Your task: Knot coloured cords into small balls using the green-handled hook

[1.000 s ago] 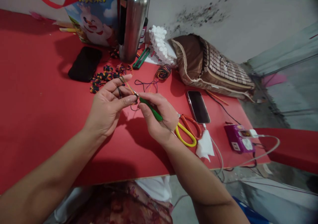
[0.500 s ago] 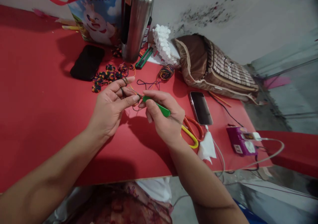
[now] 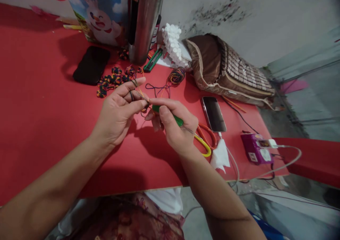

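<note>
My right hand [image 3: 176,124] grips a crochet hook [image 3: 178,120] by its green handle, the thin metal tip pointing left toward my other fingers. Dark and orange yarn [image 3: 132,95] loops round the fingers of my left hand [image 3: 120,109], whose thumb and fingertips pinch a small piece of crochet work [image 3: 145,108], mostly hidden. A strand runs up to the table past a pile of small dark, multicoloured crocheted pieces [image 3: 108,83]. Behind my hands lies a wound ball of multicoloured yarn [image 3: 177,76].
Around the red table [image 3: 39,126] are a black phone [image 3: 91,65], steel flask [image 3: 147,23], printed bag [image 3: 101,20], green cutter [image 3: 153,60], brown cushion [image 3: 228,66], charging phone [image 3: 214,114], scissors [image 3: 208,137], tissue [image 3: 221,155] and purple power strip [image 3: 255,149] with cables.
The hook and my right fingers have shifted slightly at the crochet work, its metal tip now reaching a little further left. My left hand keeps its pinch. The whole view has moved slightly.
</note>
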Tool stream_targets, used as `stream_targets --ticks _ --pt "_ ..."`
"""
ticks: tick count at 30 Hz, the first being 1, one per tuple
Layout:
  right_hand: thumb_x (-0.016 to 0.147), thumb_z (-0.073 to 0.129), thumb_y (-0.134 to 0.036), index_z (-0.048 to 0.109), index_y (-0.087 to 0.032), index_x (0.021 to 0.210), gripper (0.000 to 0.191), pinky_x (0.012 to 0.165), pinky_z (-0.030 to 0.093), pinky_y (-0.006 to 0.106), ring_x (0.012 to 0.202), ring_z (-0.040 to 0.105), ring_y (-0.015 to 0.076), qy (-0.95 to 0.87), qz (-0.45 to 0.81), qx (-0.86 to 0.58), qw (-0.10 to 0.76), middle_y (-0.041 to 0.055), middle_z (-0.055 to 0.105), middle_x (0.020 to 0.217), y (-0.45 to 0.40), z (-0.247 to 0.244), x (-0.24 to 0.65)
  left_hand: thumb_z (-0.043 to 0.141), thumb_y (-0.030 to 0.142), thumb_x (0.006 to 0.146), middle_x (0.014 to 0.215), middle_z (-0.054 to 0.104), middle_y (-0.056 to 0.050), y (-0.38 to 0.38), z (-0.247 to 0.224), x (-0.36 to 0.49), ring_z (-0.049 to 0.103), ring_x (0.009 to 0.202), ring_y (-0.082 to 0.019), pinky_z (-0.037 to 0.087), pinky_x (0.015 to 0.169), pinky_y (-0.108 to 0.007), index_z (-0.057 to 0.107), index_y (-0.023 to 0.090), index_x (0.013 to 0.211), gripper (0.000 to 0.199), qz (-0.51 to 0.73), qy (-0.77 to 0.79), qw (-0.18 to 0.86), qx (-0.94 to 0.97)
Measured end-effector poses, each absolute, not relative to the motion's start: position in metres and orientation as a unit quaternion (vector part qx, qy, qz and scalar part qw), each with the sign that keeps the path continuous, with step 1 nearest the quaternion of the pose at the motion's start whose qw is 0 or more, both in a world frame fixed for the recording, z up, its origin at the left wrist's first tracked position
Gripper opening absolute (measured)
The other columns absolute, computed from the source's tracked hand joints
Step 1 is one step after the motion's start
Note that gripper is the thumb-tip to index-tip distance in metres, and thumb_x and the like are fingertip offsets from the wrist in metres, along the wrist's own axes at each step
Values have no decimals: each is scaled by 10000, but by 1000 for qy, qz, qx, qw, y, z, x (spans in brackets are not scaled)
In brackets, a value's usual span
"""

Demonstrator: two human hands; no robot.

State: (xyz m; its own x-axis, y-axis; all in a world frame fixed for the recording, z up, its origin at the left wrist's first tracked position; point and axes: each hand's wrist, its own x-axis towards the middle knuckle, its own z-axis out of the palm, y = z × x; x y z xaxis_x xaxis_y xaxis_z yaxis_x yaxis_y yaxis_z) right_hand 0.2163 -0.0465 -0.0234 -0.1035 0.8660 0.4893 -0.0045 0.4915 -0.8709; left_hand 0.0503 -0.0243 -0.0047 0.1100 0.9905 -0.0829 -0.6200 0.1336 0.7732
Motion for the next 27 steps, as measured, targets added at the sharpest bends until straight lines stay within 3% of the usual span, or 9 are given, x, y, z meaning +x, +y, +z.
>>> stream_targets --ticks 8,10,13,17,21,27 --pt "1147 616 -381 801 -311 1290 244 472 570 263 467 618 92 -633 333 -361 598 -24 833 824 -43 -27 210 857 -7 761 811 686 39 -28 -6 58 662 763 -111 605 779 -218 795 218 1139 444 604 344 660 286" --pt "1139 633 -343 816 -296 1256 222 567 619 279 560 683 101 -663 293 -361 588 -16 843 872 -38 -27 215 857 -13 764 811 669 44 -28 -7 59 658 767 -109 605 798 -216 788 219 1163 467 609 354 649 286" --pt "1100 682 -233 842 -281 1215 204 855 677 339 952 812 159 -740 167 -338 557 27 865 1042 -30 -24 226 864 -20 755 804 655 45 -26 -8 58 654 765 -103 598 802 -206 776 196 1172 478 613 359 641 290" --pt "1057 719 -171 814 -290 1302 289 840 648 353 921 780 172 -806 52 -299 509 30 871 1064 -26 -21 236 883 4 749 792 667 43 -25 -8 57 645 736 -105 593 763 -207 770 193 1102 416 608 352 645 301" --pt "1089 663 -173 810 -273 1278 259 809 648 324 859 779 155 -799 84 -313 507 16 865 998 -30 -21 233 888 18 763 793 692 35 -26 -9 57 666 732 -114 600 759 -220 763 199 1065 374 607 347 639 319" --pt "1125 623 -232 805 -265 1230 213 863 677 329 915 828 156 -761 136 -366 518 23 895 1090 -40 -23 222 954 49 768 825 736 29 -32 -8 60 698 772 -129 611 777 -232 779 211 1146 447 613 363 604 358"
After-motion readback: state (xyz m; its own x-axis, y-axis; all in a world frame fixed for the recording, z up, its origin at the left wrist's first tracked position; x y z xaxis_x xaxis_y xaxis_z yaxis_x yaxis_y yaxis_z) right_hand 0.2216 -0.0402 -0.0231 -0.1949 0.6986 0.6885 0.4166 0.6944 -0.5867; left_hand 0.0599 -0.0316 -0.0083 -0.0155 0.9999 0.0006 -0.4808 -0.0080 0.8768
